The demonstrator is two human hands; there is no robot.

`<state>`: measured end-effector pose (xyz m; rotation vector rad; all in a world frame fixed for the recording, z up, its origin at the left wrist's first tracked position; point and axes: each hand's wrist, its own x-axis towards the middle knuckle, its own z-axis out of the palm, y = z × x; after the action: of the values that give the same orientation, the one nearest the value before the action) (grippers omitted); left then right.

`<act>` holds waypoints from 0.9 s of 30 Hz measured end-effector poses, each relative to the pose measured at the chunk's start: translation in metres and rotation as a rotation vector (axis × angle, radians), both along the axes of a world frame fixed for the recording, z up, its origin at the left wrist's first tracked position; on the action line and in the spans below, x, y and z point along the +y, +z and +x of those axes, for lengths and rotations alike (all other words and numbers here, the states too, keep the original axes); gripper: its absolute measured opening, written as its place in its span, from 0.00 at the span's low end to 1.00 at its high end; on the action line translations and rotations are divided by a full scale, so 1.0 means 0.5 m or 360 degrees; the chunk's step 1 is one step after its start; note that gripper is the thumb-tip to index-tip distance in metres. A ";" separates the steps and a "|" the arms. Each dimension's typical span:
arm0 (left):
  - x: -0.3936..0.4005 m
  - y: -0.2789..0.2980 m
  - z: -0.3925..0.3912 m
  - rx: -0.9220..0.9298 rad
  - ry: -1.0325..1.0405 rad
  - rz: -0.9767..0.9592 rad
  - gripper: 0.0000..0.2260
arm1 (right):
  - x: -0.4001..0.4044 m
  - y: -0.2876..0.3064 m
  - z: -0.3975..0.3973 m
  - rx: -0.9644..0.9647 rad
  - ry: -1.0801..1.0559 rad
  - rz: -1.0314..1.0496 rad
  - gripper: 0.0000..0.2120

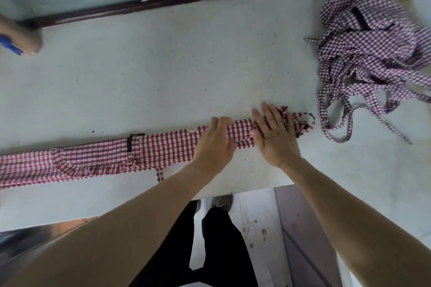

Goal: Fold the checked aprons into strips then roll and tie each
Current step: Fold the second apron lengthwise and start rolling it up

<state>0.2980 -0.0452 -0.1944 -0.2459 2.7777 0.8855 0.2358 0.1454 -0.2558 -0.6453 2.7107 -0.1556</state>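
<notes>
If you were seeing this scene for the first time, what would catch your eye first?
First, the long red-checked apron strip lying across the near side of the pale table, with the left hand curled over it and the right hand pressing flat on its right end. Next, the loose heap of checked aprons and trailing ties at the table's far right.

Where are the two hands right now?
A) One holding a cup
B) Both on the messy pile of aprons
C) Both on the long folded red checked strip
C: the left hand and right hand both rest on the folded apron strip, away from the apron pile.
</notes>
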 end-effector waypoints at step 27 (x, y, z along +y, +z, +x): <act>0.081 -0.052 -0.103 -0.0679 0.0012 -0.0267 0.18 | 0.169 0.124 -0.133 -0.1291 -0.1647 -0.1919 0.22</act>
<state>0.2467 -0.0048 -0.2202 -0.4191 2.4493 0.5248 0.1693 0.2297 -0.1937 0.5740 1.6237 -1.8467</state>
